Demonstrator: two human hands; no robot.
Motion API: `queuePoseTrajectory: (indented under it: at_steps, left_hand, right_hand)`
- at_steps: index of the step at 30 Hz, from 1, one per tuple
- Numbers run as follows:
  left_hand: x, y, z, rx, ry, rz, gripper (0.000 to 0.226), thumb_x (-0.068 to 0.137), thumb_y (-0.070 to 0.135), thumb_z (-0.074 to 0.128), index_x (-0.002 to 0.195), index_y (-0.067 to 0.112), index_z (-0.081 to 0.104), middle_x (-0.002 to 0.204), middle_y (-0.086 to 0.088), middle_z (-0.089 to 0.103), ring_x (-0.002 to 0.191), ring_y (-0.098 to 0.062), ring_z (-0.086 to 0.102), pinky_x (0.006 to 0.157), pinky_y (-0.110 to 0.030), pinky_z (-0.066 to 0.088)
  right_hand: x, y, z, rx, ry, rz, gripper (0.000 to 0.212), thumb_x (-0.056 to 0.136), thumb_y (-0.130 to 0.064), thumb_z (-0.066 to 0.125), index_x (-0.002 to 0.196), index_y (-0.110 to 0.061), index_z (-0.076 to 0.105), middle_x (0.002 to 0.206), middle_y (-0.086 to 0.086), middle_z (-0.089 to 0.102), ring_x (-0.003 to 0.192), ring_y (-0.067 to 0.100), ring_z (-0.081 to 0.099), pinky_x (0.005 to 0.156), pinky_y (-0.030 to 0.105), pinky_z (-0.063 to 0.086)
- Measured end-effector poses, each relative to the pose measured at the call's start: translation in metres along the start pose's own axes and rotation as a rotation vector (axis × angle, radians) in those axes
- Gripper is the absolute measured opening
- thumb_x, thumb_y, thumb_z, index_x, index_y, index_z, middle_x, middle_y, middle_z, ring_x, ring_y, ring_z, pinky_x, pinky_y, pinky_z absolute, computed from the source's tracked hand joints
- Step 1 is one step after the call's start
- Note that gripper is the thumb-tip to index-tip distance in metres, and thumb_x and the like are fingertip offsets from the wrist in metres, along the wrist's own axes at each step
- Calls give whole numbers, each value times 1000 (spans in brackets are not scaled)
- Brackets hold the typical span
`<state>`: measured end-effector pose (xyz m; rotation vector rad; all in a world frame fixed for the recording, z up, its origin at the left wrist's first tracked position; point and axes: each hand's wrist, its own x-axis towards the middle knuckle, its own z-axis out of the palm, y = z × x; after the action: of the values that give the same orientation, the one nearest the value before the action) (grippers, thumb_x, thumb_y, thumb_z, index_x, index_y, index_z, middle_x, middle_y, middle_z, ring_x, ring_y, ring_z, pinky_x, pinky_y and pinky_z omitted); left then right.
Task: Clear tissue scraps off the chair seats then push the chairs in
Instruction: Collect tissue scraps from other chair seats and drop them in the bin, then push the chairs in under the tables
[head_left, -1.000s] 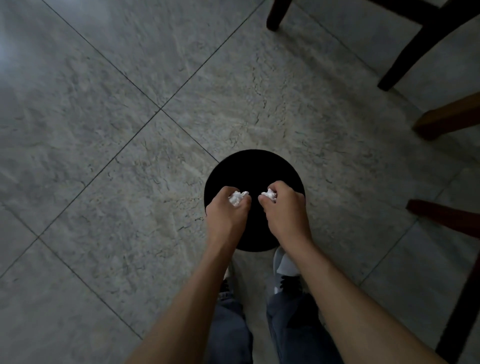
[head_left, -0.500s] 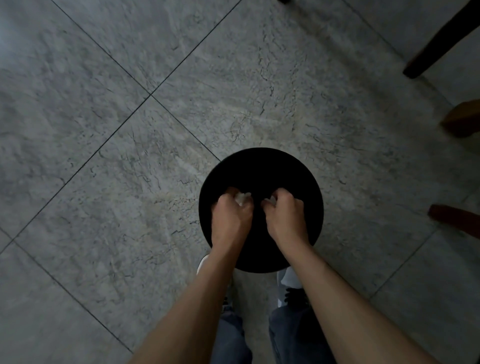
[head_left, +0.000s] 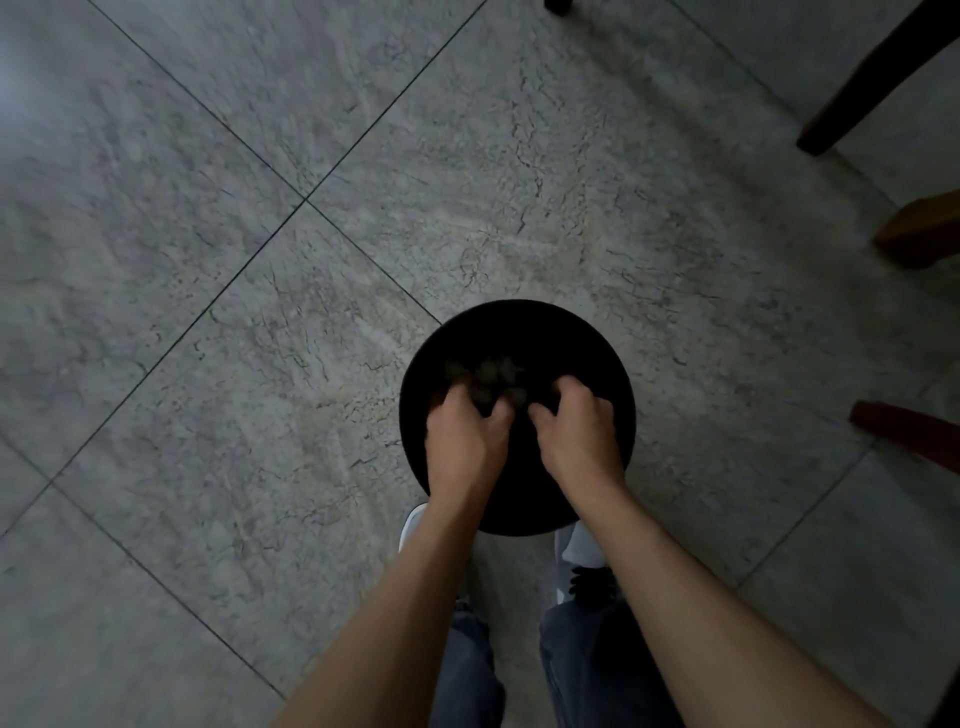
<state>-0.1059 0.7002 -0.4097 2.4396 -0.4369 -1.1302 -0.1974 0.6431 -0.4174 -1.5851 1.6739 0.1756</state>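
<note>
- While both hands hang over the mouth of the black bin (head_left: 597, 353), the scraps (head_left: 491, 376) lie inside it, dim grey lumps in the dark just beyond the fingertips.
- The left hand (head_left: 462, 441) sits over the bin's near-left rim, fingers bent downward; its grip looks loosened, with no tissue seen between the fingers.
- The right hand (head_left: 576, 434) sits over the near-right rim, fingers likewise bent and seemingly slack; nothing white shows in its grip, though the fingertips dip into shadow.
- Key relation: the scraps lie below and just ahead of both hands, toward the bin's far side, so the drop appears done and neither hand need go deeper.
- The left hand is slightly nearer the grey lumps; the right is just beside them.
- The next step likely turns away from the bin: chair legs (head_left: 878, 78) stand at the floor's far-right corner and more wood at the right edge, well apart from the hands.
- The right hand lies on the side of those chairs.
- Whether any seat is free of tissue cannot be told; no seat is in view.
- Two shoes (head_left: 579, 551) stand at the bin's near edge on the tiled floor (head_left: 208, 260).
</note>
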Motion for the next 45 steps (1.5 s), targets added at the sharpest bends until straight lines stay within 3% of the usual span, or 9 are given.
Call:
queuePoseTrajectory:
  at_steps: [5, 12, 16, 19, 27, 36, 45]
  left_hand:
    - [-25, 13, -18, 39, 9, 49, 40, 90, 35, 62, 121, 10, 58, 118, -16, 56, 107, -35, 56, 92, -46, 49]
    - [-73, 50, -66, 61, 76, 208, 46, 91, 34, 61, 133, 15, 55, 132, -11, 53, 119, -26, 51, 93, -34, 44]
    - [-104, 91, -107, 131, 122, 312, 50, 90, 38, 60, 137, 20, 52, 136, -9, 51, 124, -28, 48, 101, -46, 45]
    - [-133, 128, -142, 225, 156, 402, 53, 90, 43, 60, 139, 23, 50, 143, -10, 48, 130, -30, 44, 106, -46, 40]
    - [-225, 221, -224, 360, 240, 654, 47, 88, 43, 65, 127, 19, 56, 122, -6, 58, 109, -28, 57, 91, -45, 49]
    - [-331, 319, -296, 447, 303, 761, 54, 86, 54, 60, 132, 27, 50, 127, -4, 59, 115, -28, 55, 94, -44, 45]
    - [-396, 379, -341, 474, 389, 811, 63, 83, 61, 56, 138, 30, 47, 139, -3, 52, 127, -27, 47, 103, -45, 38]
  right_hand:
    - [-24, -16, -29, 36, -10, -43, 36, 92, -26, 65, 125, -11, 61, 113, 16, 67, 106, 32, 64, 86, 34, 51]
    - [-75, -49, -91, 62, 29, -179, 33, 94, -24, 60, 123, -9, 60, 121, 12, 64, 113, 28, 58, 87, 33, 46]
    - [-108, -72, -137, 31, 86, -278, 38, 94, -26, 60, 129, -11, 56, 130, 6, 59, 119, 25, 54, 91, 29, 41]
    - [-132, -92, -179, -37, 135, -335, 41, 94, -30, 60, 131, -14, 53, 132, 5, 55, 123, 26, 48, 99, 39, 43]
    - [-212, -146, -306, -156, 297, -454, 47, 88, -30, 65, 131, -15, 53, 135, 4, 51, 122, 27, 45, 97, 44, 42]
    - [-310, -187, -433, -182, 404, -517, 47, 88, -32, 66, 130, -19, 48, 137, 5, 47, 123, 27, 45, 96, 45, 41]
    - [-351, -219, -517, -165, 487, -519, 64, 90, -42, 64, 144, -20, 38, 153, 7, 37, 140, 26, 35, 109, 49, 38]
